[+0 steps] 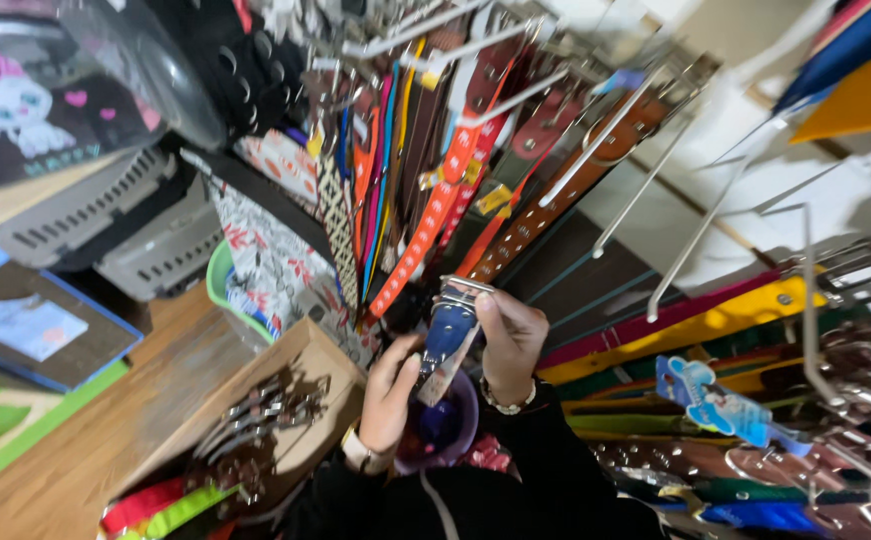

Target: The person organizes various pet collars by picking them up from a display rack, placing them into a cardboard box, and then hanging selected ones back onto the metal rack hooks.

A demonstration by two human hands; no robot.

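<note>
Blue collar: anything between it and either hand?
Nothing visible. The right hand pinches the blue collar near its metal buckle, and the left hand touches its lower end. Other collars hang behind on hooks.

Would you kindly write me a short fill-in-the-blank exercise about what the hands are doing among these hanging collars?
1. Both hands hold a collar whose strap is ____ in colour.
2. The right hand grips the collar near its metal ____ at the top end.
3. The left hand touches the collar's ____ end.
4. The wooden box at lower left holds metal ____.

Missing words: blue; buckle; lower; chains
</note>
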